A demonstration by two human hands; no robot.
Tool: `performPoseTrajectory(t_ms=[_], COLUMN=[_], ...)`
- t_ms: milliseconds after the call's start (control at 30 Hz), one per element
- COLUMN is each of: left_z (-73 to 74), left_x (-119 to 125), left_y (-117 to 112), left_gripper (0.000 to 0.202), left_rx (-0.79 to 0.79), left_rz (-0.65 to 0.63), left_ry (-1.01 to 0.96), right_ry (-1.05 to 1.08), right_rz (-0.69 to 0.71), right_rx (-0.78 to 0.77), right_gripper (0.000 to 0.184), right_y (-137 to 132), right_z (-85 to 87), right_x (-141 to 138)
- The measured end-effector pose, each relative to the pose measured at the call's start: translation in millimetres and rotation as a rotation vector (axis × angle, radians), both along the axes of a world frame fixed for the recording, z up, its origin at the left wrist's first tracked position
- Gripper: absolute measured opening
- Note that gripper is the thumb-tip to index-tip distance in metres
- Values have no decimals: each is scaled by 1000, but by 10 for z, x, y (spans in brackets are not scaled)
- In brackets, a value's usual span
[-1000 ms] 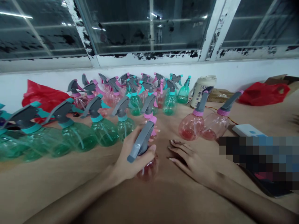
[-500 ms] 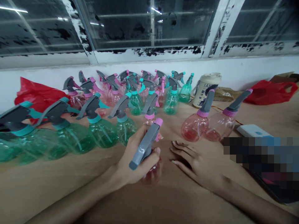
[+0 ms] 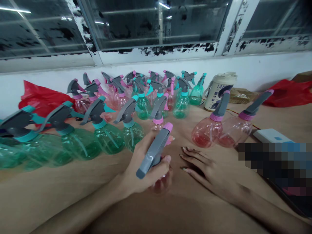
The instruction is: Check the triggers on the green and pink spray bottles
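My left hand is wrapped round the neck of a pink spray bottle with a grey trigger head and pink nozzle, standing on the brown table. My right hand lies flat on the table just right of that bottle, fingers spread, holding nothing. Two more pink bottles stand beyond the right hand.
A row of green spray bottles runs along the left. Several pink and green bottles are massed at the back by the wall. A cream cup, red plastic bags and a white box lie around.
The view has shifted slightly; my left hand keeps hold of the pink bottle and my right hand stays flat beside it.
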State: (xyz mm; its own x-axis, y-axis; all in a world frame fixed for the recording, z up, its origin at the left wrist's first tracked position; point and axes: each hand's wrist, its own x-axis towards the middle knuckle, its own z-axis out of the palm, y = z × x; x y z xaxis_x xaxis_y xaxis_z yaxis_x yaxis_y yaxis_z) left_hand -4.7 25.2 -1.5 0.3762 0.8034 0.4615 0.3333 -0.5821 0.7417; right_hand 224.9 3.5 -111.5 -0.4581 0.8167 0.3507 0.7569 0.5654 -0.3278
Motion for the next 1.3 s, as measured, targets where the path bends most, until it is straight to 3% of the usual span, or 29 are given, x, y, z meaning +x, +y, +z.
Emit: performPoseTrajectory(t_ms=[167,567,1300], left_z=[-65,-61,63], left_x=[-10,-3,19], left_y=[-5,-14,-30], left_gripper=[34,33,14], left_rx=[89,30,-2], left_rz=[-20,-13,-51], left_ry=[64,60,63], right_ry=[-26,-36,-22], right_rz=[13,46,54], right_rx=[-25,-42,-45], right_gripper=[45,48,50], right_y=[0,8,3], right_z=[10,16,-4], right_x=[28,71,91])
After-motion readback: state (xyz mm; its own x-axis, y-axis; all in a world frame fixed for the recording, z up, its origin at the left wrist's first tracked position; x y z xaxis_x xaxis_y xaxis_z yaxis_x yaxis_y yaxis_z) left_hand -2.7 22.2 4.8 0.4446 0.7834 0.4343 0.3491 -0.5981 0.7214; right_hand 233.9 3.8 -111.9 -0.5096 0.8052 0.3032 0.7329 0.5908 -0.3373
